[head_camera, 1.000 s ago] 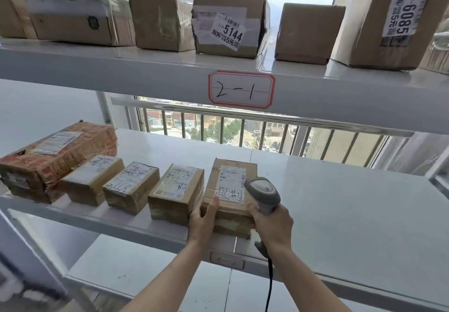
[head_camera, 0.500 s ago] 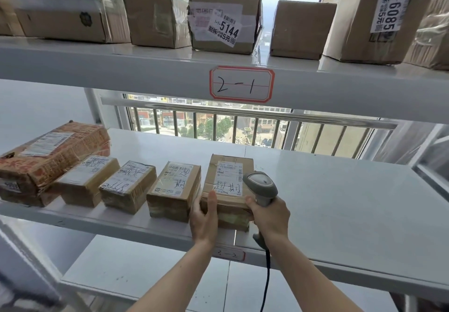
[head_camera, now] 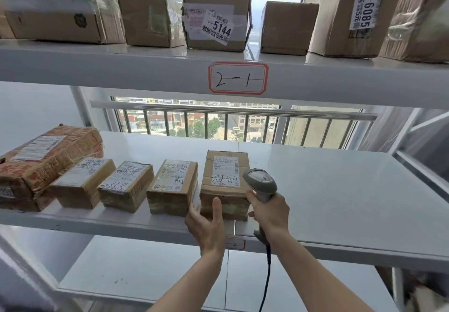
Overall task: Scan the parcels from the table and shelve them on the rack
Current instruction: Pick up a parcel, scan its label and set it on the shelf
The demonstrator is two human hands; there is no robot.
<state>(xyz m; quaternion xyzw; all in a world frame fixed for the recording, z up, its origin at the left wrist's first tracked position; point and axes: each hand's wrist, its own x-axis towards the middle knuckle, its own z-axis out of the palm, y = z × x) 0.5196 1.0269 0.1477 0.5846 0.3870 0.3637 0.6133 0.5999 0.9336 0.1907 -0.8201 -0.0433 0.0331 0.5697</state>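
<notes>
Cardboard parcel [head_camera: 224,185], taped and bearing a white shipping label with handwriting, sits on the rack's middle shelf [head_camera: 340,202] at the right end of a row of four other parcels; its nearest neighbour [head_camera: 173,186] lies just beside it at nine o'clock. The left hand [head_camera: 206,224] rests against the parcel's near face, thumb up along the cardboard and fingers loosely spread at its left corner. At three o'clock from the parcel, the right hand [head_camera: 268,212] wraps around the grip of a grey corded barcode scanner [head_camera: 260,184] (its head sits just beside the label). By my reading, shelving this parcel is nearly finished. Next comes letting go and returning for another unscanned parcel, which is out of view.
</notes>
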